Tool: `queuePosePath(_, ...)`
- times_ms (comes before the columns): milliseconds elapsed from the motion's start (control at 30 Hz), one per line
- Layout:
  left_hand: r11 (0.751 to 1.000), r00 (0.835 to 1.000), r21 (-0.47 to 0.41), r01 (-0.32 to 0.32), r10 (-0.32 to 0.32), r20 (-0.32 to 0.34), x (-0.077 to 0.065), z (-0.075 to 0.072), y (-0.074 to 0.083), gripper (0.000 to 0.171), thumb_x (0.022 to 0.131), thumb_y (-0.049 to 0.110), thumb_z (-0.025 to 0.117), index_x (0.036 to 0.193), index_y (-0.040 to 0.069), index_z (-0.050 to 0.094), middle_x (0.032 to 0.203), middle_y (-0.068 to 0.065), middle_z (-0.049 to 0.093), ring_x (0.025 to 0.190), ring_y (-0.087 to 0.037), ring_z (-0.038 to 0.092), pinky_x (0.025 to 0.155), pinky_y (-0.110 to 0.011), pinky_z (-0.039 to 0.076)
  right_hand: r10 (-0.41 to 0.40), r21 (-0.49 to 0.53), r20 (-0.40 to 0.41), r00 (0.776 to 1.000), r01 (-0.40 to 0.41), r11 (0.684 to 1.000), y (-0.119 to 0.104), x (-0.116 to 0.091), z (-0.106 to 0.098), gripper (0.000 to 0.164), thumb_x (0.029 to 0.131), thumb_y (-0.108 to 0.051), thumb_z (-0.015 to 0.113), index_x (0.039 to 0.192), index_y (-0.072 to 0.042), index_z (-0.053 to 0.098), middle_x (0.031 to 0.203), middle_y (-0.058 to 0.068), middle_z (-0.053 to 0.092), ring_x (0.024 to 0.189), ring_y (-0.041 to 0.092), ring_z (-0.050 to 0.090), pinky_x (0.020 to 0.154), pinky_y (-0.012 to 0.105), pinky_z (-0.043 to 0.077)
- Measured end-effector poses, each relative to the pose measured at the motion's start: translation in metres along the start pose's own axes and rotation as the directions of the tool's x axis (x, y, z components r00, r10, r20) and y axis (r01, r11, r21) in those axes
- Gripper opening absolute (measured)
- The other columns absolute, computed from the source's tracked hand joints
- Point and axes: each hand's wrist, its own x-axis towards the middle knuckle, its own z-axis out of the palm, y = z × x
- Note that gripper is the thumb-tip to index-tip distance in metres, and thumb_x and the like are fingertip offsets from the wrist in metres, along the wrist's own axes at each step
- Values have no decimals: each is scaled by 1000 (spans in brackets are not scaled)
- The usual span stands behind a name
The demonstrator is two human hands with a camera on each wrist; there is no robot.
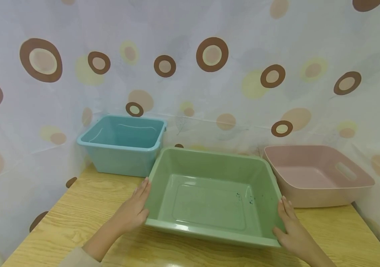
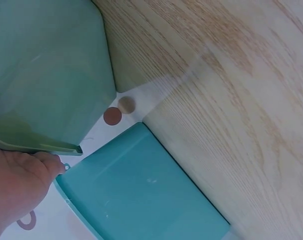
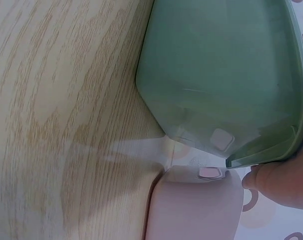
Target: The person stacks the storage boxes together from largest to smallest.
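A large rectangular green basin (image 1: 206,202) stands over the middle of the table, its hollow facing up and its near side toward me. At its left rim my left hand (image 1: 131,211) holds on, with the fingers pointing away along the side and the thumb by the near corner. Opposite it, my right hand (image 1: 293,231) grips the right rim, its thumb over the edge and its fingers along the outer side. Small dark marks show inside the basin at the right. In both wrist views the lip hides part of the hand.
A blue basin (image 1: 120,159) stands at the back left of the wooden table (image 1: 86,196). On the right sits a pink basin (image 1: 323,196) with a handle slot, close beside the green one. A white curtain (image 1: 183,29) with brown and yellow circles hangs behind.
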Motion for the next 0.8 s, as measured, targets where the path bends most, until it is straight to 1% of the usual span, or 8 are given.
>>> queuePosePath(100,1000,1000,-13,-2,2,-6,0,0,1,69,81,4,41,143,-12,13,154,-23,5,142,-38,12,113,-53,16,-15,6,-21,1000,15,1000,0,-1,0,78,85,-9,56,139,20,7,149,35,-4,136,51,-9,105,67,-1)
queuePosePath(167,1000,1000,-30,2,-2,-2,0,-1,1,69,82,4,41,143,-12,13,154,-23,4,141,-38,12,113,-53,16,-20,4,-32,999,20,1000,0,-2,-1,78,86,-11,56,139,20,8,149,35,-2,137,51,-7,106,67,1)
queuePosePath(267,998,1000,-55,14,-14,7,0,-2,2,70,82,5,42,143,-11,12,154,-22,4,140,-41,13,112,-55,17,-14,-3,-40,999,14,1000,0,-1,-2,77,87,-13,57,139,20,10,149,35,0,136,53,-1,105,68,5)
queuePosePath(433,995,998,-84,54,-51,35,0,-3,2,72,83,7,44,145,-8,10,155,-20,2,137,-48,14,111,-58,17,10,-5,-45,999,-10,1000,-2,0,-3,77,89,-16,56,140,19,10,150,34,1,133,56,8,102,70,14)
queuePosePath(533,994,998,-87,61,-58,37,0,-4,2,72,83,7,45,145,-8,11,155,-21,2,136,-50,15,110,-59,18,19,-3,-54,998,-19,1000,-3,0,-3,76,90,-18,56,140,18,11,150,33,2,133,56,10,102,70,14)
queuePosePath(800,995,998,-78,62,-59,34,1,-4,2,72,83,7,45,144,-8,11,155,-21,3,137,-48,16,110,-58,19,14,4,-74,997,-14,1000,-1,0,-2,75,90,-18,57,139,18,13,149,34,5,133,57,11,102,69,14)
